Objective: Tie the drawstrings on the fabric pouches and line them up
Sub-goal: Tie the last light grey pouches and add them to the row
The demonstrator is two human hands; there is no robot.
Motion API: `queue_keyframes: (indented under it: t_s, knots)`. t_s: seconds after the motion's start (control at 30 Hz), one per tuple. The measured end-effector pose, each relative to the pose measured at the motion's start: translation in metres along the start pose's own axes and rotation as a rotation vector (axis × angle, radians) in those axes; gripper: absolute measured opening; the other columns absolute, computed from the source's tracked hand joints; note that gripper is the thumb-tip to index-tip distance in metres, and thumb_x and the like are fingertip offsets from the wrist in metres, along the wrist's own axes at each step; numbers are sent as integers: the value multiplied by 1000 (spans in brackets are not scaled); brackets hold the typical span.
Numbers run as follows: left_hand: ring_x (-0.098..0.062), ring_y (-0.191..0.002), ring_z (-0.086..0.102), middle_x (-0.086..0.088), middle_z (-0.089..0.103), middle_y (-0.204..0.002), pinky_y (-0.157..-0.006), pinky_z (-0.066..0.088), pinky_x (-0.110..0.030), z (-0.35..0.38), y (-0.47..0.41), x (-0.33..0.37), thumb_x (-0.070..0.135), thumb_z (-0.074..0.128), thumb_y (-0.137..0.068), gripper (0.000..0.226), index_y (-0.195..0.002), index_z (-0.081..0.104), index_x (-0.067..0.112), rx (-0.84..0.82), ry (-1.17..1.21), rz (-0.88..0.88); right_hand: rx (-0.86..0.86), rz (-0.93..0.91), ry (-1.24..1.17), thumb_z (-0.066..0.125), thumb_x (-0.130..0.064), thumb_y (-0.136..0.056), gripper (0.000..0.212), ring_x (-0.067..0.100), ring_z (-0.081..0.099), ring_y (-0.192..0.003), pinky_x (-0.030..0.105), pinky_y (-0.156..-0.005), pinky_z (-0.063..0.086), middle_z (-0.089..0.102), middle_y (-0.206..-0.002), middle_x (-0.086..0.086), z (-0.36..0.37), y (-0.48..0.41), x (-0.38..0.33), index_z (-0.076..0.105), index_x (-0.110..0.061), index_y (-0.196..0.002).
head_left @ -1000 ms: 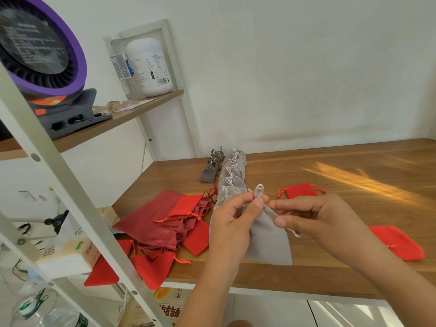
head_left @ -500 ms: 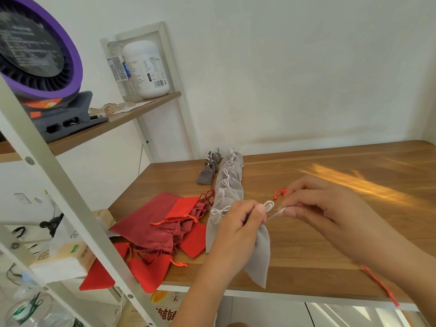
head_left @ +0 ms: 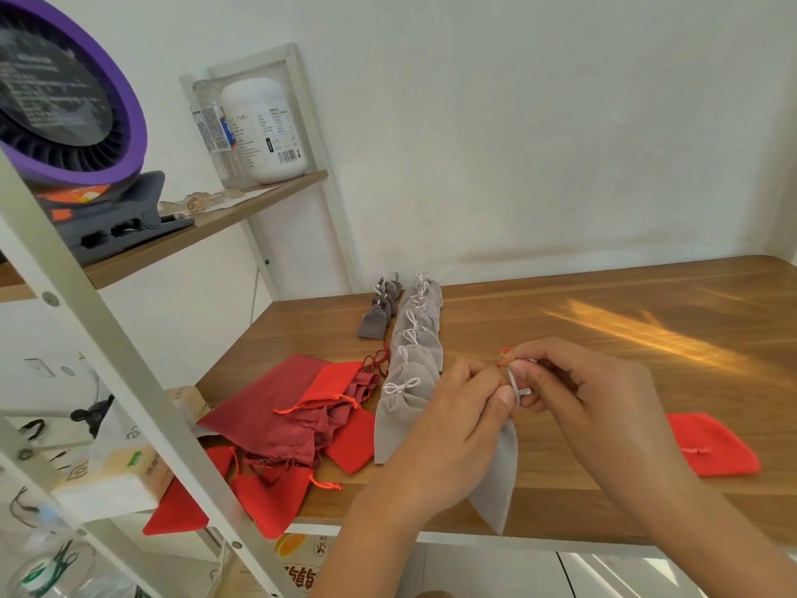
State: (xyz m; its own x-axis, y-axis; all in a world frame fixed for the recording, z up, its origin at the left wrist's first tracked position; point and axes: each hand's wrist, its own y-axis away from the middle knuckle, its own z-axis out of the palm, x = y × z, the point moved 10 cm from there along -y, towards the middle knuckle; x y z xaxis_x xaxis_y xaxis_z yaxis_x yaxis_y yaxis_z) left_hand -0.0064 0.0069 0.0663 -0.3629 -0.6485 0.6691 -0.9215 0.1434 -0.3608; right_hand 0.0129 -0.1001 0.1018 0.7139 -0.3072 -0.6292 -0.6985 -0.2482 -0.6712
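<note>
I hold a light grey pouch (head_left: 496,481) above the front edge of the wooden table (head_left: 604,338); its body hangs down below my hands. My left hand (head_left: 453,425) pinches the gathered neck. My right hand (head_left: 578,381) pinches the white drawstring (head_left: 517,384) just beside it. A row of several tied light grey pouches (head_left: 414,360) runs from the middle of the table toward the wall. Three small dark grey pouches (head_left: 379,308) sit left of that row. A pile of red and maroon pouches (head_left: 310,412) lies at the front left.
A single red pouch (head_left: 716,446) lies at the right, and a red cord (head_left: 505,351) shows behind my fingers. A white shelf frame (head_left: 129,381) stands at the left with a purple fan (head_left: 64,101), a white bottle (head_left: 265,131) and a tissue box (head_left: 116,476).
My right hand has come back from the right to meet my left hand at the pouch's neck, and the drawstring loop has been drawn in between my fingers. The pouch has shifted slightly right.
</note>
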Motion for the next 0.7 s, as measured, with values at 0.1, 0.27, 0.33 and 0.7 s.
queue_keyframes:
  t_s: [0.1, 0.27, 0.33, 0.7]
  knots:
    - [-1, -94, 45, 11, 44, -98, -79, 33, -9, -3, 1, 5, 35, 49, -98, 17, -87, 56, 25, 59, -46, 26, -10, 25, 33, 68, -9, -86, 15, -1, 64, -62, 18, -59, 50, 67, -79, -19, -1, -2, 4, 71, -24, -86]
    - [2, -94, 49, 2, 46, -101, -76, 40, -6, -13, 0, 2, 22, 55, -96, 27, -77, 67, 7, 146, 42, 17, -103, 115, -67, 68, -10, -86, 16, 7, 63, -54, 24, -57, 51, 67, -68, -10, 11, -1, 14, 68, -26, -85]
    - [4, -96, 49, 1, 47, -102, -78, 38, -4, -16, 2, -1, 19, 56, -96, 27, -73, 68, 13, 156, 93, -30, -144, 155, -151, 68, -9, -86, 16, 7, 63, -55, 19, -58, 51, 68, -70, -8, 13, -1, 17, 64, -23, -90]
    - [4, -83, 50, -4, 52, -96, -73, 37, -7, -24, 3, -16, 32, 58, -85, 23, -63, 64, 29, 203, 258, -146, -153, 28, -75, 80, -20, -69, 16, -5, 66, -70, 9, -66, 49, 70, -77, -26, 5, -2, -1, 77, -33, -77]
